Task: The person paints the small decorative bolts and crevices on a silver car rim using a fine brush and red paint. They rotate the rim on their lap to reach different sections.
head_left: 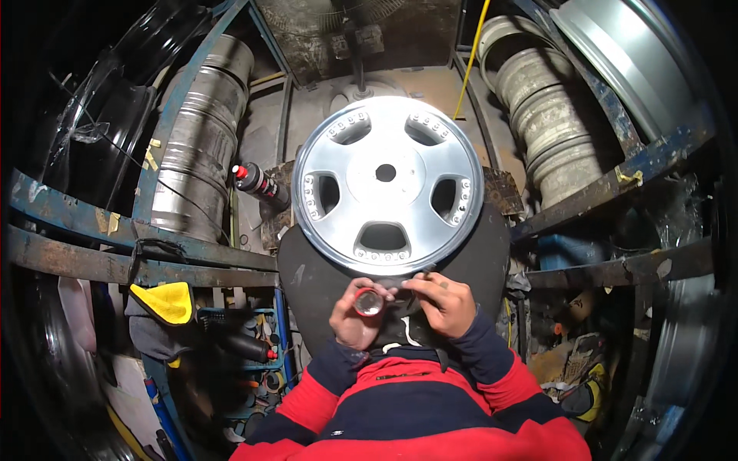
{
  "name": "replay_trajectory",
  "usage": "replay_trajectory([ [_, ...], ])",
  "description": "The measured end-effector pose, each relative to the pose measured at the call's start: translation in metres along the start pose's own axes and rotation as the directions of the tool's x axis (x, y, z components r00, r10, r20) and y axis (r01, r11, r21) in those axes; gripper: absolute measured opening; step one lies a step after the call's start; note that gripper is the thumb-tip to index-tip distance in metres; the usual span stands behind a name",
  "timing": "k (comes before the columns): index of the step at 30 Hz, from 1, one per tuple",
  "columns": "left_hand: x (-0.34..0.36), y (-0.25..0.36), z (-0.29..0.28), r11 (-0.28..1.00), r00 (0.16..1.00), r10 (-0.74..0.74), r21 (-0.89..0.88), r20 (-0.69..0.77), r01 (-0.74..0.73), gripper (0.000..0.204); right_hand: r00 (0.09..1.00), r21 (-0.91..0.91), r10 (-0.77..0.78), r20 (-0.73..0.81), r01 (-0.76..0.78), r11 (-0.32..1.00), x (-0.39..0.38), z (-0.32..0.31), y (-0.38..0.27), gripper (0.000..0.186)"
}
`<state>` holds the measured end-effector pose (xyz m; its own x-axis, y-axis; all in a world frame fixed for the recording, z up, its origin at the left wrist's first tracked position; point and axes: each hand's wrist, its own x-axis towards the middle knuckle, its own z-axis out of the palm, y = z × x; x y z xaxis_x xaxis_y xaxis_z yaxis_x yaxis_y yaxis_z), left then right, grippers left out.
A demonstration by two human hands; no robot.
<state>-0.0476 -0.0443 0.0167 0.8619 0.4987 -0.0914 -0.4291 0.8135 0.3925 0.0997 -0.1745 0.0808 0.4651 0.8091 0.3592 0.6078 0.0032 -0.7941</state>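
Observation:
A silver car wheel rim (369, 200) with five openings and rows of small bolts lies face up on a dark seat-like pad (307, 269) in front of me. My left hand (355, 326) is closed around a small round red-rimmed container (369, 303), whose inside looks pale silver. Close to the rim's near edge, my right hand (447, 303) is closed in a pinch on a small thin dark tool (428, 271); its exact kind is too small to tell. The fingertips of both hands are nearly together below the rim.
A dark bottle with a red cap (257, 183) stands left of the rim. Metal racks hold stacked wheels (196, 154) on the left and more wheels (550, 115) on the right. A yellow-and-grey cloth (163, 303) hangs at the left, near a blue basket (254, 361). A yellow cord (470, 61) runs down behind.

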Motion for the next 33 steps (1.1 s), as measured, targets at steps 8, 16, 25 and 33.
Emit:
replay_trajectory([
  [8, -0.023, 0.002, -0.017, 0.994, 0.984, 0.023, -0.102, -0.174, -0.041, 0.035, 0.979, 0.051, 0.1, 0.179, -0.111, 0.993, -0.063, 0.036, 0.022, 0.03],
  [16, -0.012, 0.008, -0.012, 0.971, 0.98, 0.007, -0.232, -0.199, -0.054, 0.035, 0.963, 0.202, 0.256, 0.09, -0.269, 0.942, -0.068, 0.047, 0.019, 0.022],
  [25, -0.015, 0.008, -0.007, 0.98, 0.972, -0.041, -0.198, -0.233, -0.006, 0.032, 0.959, -0.053, 0.003, 0.283, 0.012, 0.999, -0.096, 0.056, 0.019, 0.015],
  [33, -0.012, 0.014, -0.011, 0.969, 0.98, 0.007, -0.239, -0.2, -0.056, 0.034, 0.946, 0.256, 0.252, 0.204, -0.3, 0.919, -0.064, 0.03, 0.022, 0.02],
])
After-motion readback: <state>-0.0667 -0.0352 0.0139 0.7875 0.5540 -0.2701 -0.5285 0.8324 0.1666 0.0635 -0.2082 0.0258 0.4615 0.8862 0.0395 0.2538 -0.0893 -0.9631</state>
